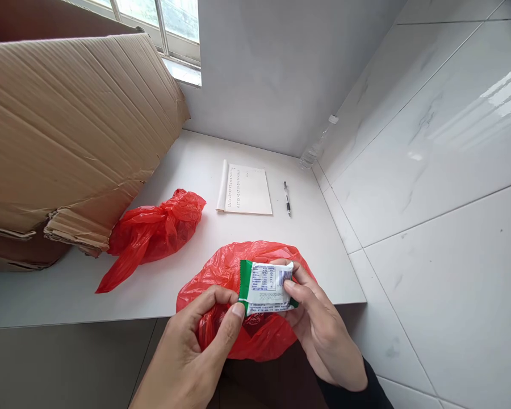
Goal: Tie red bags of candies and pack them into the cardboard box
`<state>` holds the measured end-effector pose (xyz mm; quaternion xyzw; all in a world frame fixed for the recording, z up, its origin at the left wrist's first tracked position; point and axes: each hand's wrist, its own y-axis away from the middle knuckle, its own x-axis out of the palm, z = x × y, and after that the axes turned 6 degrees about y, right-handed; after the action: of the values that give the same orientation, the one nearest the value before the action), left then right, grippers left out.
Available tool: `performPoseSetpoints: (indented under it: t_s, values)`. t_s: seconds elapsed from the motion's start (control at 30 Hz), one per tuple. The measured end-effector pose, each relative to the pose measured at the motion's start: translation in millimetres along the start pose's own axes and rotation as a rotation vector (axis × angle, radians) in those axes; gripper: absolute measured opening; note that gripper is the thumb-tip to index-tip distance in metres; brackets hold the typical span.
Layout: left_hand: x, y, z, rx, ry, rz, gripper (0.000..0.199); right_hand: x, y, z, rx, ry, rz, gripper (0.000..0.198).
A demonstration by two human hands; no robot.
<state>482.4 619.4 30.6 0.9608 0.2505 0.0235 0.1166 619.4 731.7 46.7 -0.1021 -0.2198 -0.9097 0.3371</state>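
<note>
The left hand [198, 346] and right hand [321, 324] pinch opposite ends of a green-and-white snack packet [264, 284] above a red plastic bag [221, 264] at the bench [326, 250] edge.

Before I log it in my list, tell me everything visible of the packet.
The packet looks plastic, white with green ends, its table, barcode and dates facing the camera. No tear shows. It is held over the nearer red bag: left grip pinching one green corner, right grip on the opposite end.
</note>
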Motion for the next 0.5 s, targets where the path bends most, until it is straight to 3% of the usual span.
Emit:
performPoseSetpoints:
  t_s: [0.33, 0.5]
  values:
    - [2.1, 0.0, -3.0, 0.030, -0.004, -0.019, 0.024, -5.2, -1.3, 7.4, 0.009, 0.011, 0.095, 0.030]
    - [3.8, -2.5, -5.2, 0.025, 0.031, -0.031, 0.022, -7.9, -5.3, 6.2, 0.032, 0.030, 0.065, 0.031]
